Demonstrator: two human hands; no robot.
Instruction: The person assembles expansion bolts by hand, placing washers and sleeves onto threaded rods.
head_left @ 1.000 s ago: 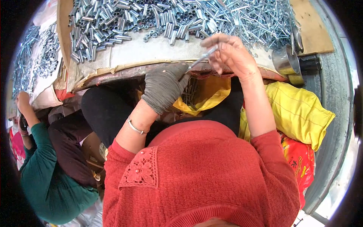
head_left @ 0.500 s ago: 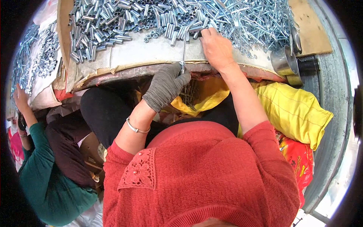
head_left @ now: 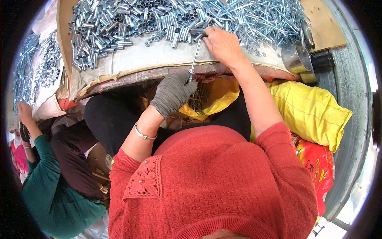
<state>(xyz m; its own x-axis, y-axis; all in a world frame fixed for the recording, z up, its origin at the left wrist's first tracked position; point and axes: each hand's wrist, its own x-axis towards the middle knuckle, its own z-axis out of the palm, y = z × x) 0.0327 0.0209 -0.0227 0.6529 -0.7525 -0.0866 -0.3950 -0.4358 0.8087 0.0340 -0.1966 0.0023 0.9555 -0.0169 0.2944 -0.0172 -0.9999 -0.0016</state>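
My left hand (head_left: 174,92), in a grey knit glove with bare forearm, is closed on a long thin metal bolt (head_left: 195,59). The bolt stands nearly upright, leaning right, and its lower end sits by my thumb. My bare right hand (head_left: 224,44) is at the front edge of the pile, close to the bolt's upper tip. Its fingers are curled together against the end of a short metal sleeve (head_left: 197,30); whatever they pinch is hidden. More metal sleeves (head_left: 175,40) lie loose to the left, with several small nuts (head_left: 152,38) in front of them.
Many long thin bolts (head_left: 270,24) are heaped at the right of the cloth-covered bench (head_left: 147,55). Near its right end stands a metal cup (head_left: 295,57). A yellow sack (head_left: 308,109) lies beside me; a yellow bag (head_left: 223,101) hangs below the edge. A co-worker's hand (head_left: 25,112) is at the left.
The bolt in my left hand has tilted right, and its upper tip is nearer my right fingertips. My right hand keeps its place at the pile. The whole view has shifted slightly.
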